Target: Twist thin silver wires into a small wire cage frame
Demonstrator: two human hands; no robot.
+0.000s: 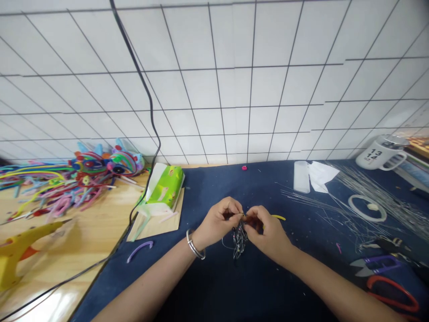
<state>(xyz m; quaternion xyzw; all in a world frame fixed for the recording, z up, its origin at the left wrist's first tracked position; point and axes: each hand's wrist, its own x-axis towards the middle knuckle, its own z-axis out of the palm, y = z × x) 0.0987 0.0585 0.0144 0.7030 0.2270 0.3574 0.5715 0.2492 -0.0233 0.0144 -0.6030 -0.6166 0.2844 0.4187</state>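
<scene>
A tangled bundle of thin silvery wire [239, 241] hangs between my two hands, over the dark blue cloth. My left hand [224, 220], with a silver bangle at the wrist, pinches the top of the bundle between thumb and finger. Close against it on the right, my right hand [266, 230] has its fingers curled and pinched at the same spot. The fingertips nearly touch and partly hide what they hold. Just behind my right hand a short yellow strip [279, 217] lies on the cloth.
A green tissue pack [166, 185] and a purple strip [140, 251] lie left, beyond them a yellow glue gun [20, 250] and colourful pipe cleaners [63, 192]. Right are wires [378, 197], a white ring [351, 206], purple scissors [382, 264] and a mug [380, 154]. A black cable [150, 103] crosses the left side.
</scene>
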